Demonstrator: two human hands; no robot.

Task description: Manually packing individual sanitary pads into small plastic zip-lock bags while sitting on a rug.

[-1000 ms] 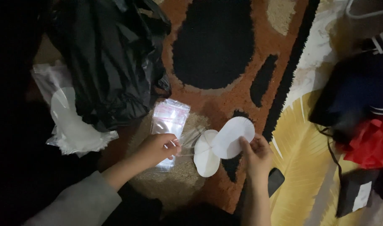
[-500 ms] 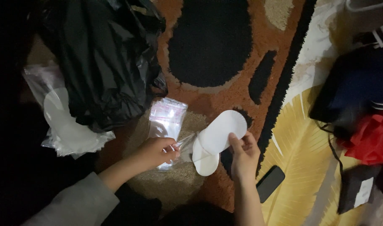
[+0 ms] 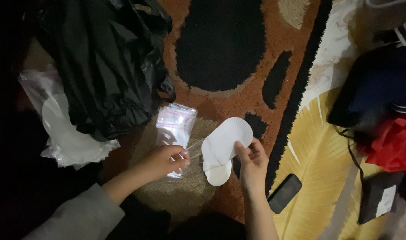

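My right hand grips a small white paper plate by its lower edge, tilted above a second white plate that lies on the rug. My left hand pinches a thin clear strand or plastic strip that runs toward the plates. Just beyond the left hand lies a clear resealable plastic bag on the rug.
A crumpled black plastic bag covers the upper left. A clear bag with a stack of white plates lies at the left. A dark phone rests at the right of my wrist. Dark and red clothing is piled at the right edge.
My right hand has moved left and tilted the plate over the lower plate, so the two now overlap more. The left hand stays by the clear bag.
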